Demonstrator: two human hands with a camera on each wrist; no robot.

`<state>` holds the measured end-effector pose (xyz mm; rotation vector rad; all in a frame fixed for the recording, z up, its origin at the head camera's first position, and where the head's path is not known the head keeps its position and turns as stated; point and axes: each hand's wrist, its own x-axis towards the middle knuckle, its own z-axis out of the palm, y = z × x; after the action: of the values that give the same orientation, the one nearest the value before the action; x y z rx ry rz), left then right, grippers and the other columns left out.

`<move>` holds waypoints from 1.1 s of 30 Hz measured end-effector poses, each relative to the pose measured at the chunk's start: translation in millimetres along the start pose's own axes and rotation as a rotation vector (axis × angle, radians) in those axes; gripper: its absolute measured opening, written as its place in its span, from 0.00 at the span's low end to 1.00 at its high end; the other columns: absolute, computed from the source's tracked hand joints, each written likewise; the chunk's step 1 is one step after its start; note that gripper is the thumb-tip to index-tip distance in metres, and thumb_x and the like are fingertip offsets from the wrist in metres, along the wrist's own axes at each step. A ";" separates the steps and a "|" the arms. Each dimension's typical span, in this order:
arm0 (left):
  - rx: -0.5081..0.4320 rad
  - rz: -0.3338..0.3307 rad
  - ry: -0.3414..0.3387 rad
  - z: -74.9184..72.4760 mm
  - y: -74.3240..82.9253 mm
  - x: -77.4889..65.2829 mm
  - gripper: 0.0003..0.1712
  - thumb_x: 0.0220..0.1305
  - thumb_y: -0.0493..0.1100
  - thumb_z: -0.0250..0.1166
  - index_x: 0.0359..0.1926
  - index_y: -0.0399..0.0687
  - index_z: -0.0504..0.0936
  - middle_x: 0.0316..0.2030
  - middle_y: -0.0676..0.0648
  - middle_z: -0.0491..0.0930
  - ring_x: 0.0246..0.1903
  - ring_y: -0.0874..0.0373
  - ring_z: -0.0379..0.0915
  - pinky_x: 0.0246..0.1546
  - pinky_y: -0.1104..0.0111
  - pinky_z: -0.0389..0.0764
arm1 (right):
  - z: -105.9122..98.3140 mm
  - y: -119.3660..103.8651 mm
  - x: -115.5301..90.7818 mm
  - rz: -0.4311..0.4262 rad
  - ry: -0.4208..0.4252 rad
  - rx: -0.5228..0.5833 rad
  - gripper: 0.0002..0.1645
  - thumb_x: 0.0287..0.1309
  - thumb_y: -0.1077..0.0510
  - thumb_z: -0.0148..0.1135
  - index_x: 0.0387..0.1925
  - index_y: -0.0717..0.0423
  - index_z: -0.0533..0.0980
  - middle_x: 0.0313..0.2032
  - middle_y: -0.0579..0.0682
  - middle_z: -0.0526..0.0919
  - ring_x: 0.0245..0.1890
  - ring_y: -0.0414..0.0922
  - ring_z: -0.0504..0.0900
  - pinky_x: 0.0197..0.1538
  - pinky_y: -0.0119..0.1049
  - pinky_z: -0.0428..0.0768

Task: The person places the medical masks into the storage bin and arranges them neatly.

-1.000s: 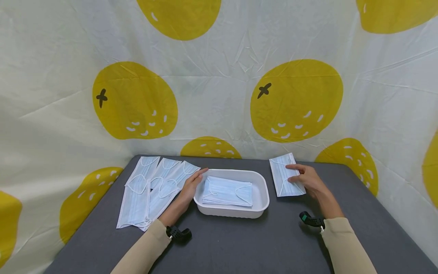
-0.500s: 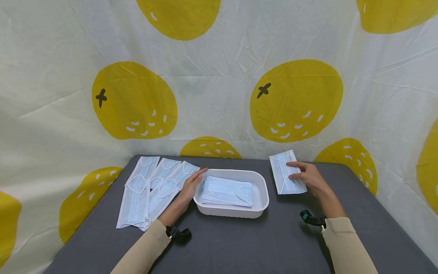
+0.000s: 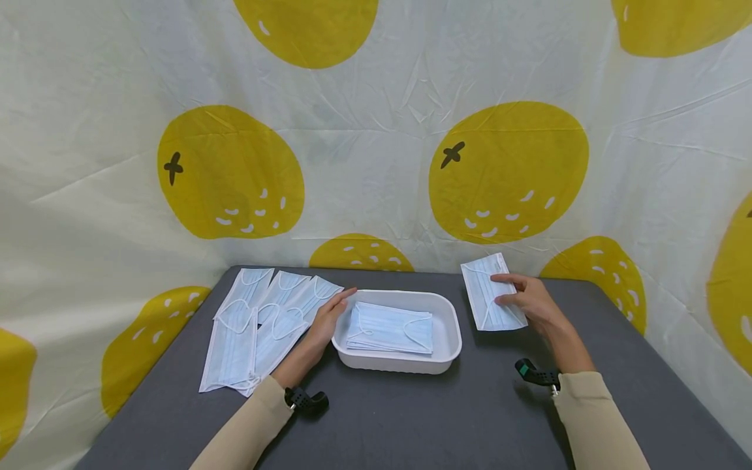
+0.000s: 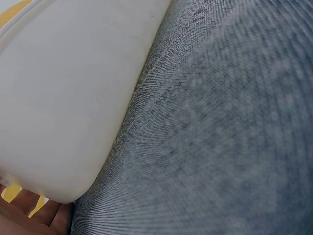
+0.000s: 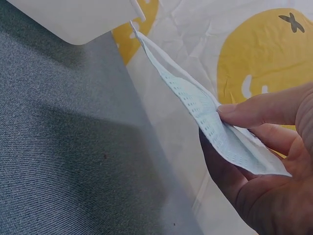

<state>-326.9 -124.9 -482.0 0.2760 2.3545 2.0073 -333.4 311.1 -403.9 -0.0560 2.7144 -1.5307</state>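
Grey table (image 3: 399, 418), rightmost mask (image 3: 484, 295) higher than before

The right hand (image 3: 533, 305) has moved its pinched mask (image 3: 485, 295) slightly higher in the head view than before.

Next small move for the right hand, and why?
Probably carry the held mask left over the white tray: the right hand pinches it above the table, the left hand rests against the tray's end, and stacked masks lie inside.

Fruit-print cloth (image 3: 365, 176) behind grey table (image 3: 435, 421)
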 end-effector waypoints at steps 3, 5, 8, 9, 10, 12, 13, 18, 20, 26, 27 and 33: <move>-0.004 0.003 -0.003 -0.2 -0.5 0.3 0.25 0.84 0.50 0.45 0.75 0.56 0.71 0.78 0.47 0.63 0.82 0.46 0.46 0.81 0.41 0.42 | 0.0 -1.3 -0.6 -0.003 -0.005 0.013 0.38 0.63 0.62 0.68 0.72 0.65 0.69 0.75 0.71 0.60 0.61 0.60 0.68 0.46 0.22 0.76; -0.005 0.005 -0.006 -0.3 -0.9 0.4 0.25 0.84 0.50 0.45 0.75 0.56 0.71 0.78 0.47 0.63 0.82 0.46 0.46 0.81 0.41 0.43 | -0.6 -1.8 -1.0 -0.006 -0.010 0.018 0.38 0.63 0.62 0.68 0.72 0.65 0.68 0.76 0.71 0.59 0.62 0.61 0.67 0.45 0.21 0.75; -0.001 0.002 -0.007 -0.5 -1.5 0.8 0.25 0.84 0.50 0.45 0.75 0.57 0.71 0.78 0.48 0.63 0.82 0.46 0.46 0.81 0.41 0.43 | -1.0 -2.4 -0.9 -0.004 -0.012 0.022 0.38 0.64 0.62 0.68 0.73 0.64 0.68 0.76 0.71 0.59 0.62 0.61 0.67 0.45 0.21 0.75; 0.001 0.002 -0.006 -0.5 -1.6 1.0 0.25 0.84 0.50 0.45 0.75 0.58 0.71 0.78 0.48 0.63 0.82 0.46 0.47 0.81 0.41 0.43 | -1.2 -2.4 -0.9 -0.003 -0.013 0.022 0.38 0.64 0.62 0.67 0.73 0.64 0.68 0.76 0.71 0.58 0.62 0.61 0.67 0.45 0.21 0.75; 0.002 0.002 -0.005 -0.4 -1.4 0.8 0.25 0.84 0.49 0.45 0.74 0.58 0.71 0.78 0.48 0.63 0.82 0.47 0.47 0.81 0.41 0.43 | -1.4 -2.5 -0.9 -0.003 -0.013 0.023 0.37 0.64 0.62 0.67 0.73 0.64 0.68 0.76 0.71 0.58 0.63 0.61 0.67 0.46 0.21 0.74; 0.001 0.011 0.000 0.0 -1.2 1.4 0.25 0.84 0.49 0.45 0.74 0.56 0.72 0.78 0.47 0.64 0.82 0.46 0.47 0.81 0.42 0.44 | -1.8 -2.6 -0.8 -0.008 -0.015 0.027 0.37 0.64 0.63 0.67 0.73 0.65 0.68 0.76 0.71 0.58 0.62 0.60 0.67 0.45 0.20 0.74; -0.001 0.017 0.003 0.2 -1.2 1.7 0.25 0.84 0.48 0.45 0.74 0.55 0.72 0.78 0.46 0.64 0.82 0.46 0.48 0.81 0.42 0.44 | -2.0 -2.7 -0.7 -0.011 -0.016 0.027 0.37 0.64 0.63 0.67 0.73 0.65 0.68 0.76 0.71 0.59 0.62 0.60 0.67 0.45 0.20 0.74; -0.006 0.036 0.015 0.9 -1.5 3.0 0.25 0.84 0.47 0.45 0.74 0.51 0.72 0.77 0.44 0.66 0.81 0.44 0.50 0.81 0.44 0.45 | -3.8 -7.3 -2.5 -0.018 -0.019 0.017 0.37 0.64 0.63 0.67 0.73 0.65 0.68 0.77 0.70 0.58 0.63 0.60 0.65 0.52 0.27 0.74; -0.004 0.037 0.015 1.1 -1.3 2.7 0.25 0.84 0.47 0.45 0.74 0.51 0.72 0.77 0.44 0.66 0.81 0.44 0.50 0.81 0.44 0.46 | -4.3 -10.2 -3.5 -0.009 -0.016 0.009 0.37 0.65 0.62 0.67 0.73 0.64 0.68 0.77 0.70 0.58 0.64 0.61 0.65 0.55 0.34 0.75; -0.006 0.024 0.018 0.9 -0.3 1.3 0.24 0.84 0.47 0.45 0.74 0.54 0.73 0.77 0.46 0.66 0.81 0.46 0.50 0.81 0.45 0.46 | -6.5 -14.8 -5.2 -0.001 -0.007 0.001 0.37 0.65 0.61 0.67 0.74 0.62 0.68 0.77 0.70 0.57 0.64 0.61 0.64 0.53 0.32 0.73; -0.006 0.022 0.018 0.8 -0.2 1.2 0.24 0.84 0.47 0.45 0.74 0.54 0.72 0.77 0.46 0.65 0.81 0.46 0.50 0.81 0.44 0.46 | -6.7 -15.0 -5.1 -0.003 -0.006 0.004 0.37 0.65 0.61 0.67 0.74 0.62 0.67 0.77 0.70 0.57 0.64 0.61 0.64 0.52 0.30 0.73; 0.000 0.013 0.014 0.3 -0.8 1.1 0.25 0.84 0.49 0.45 0.74 0.55 0.72 0.77 0.46 0.65 0.81 0.45 0.49 0.81 0.43 0.45 | -6.7 -16.1 -4.7 -0.022 -0.006 0.011 0.37 0.65 0.61 0.67 0.73 0.62 0.68 0.76 0.69 0.59 0.63 0.60 0.65 0.50 0.27 0.71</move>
<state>-328.0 -124.6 -482.8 0.2798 2.3673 2.0212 -328.6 308.8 -386.7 -0.0913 2.7095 -1.5485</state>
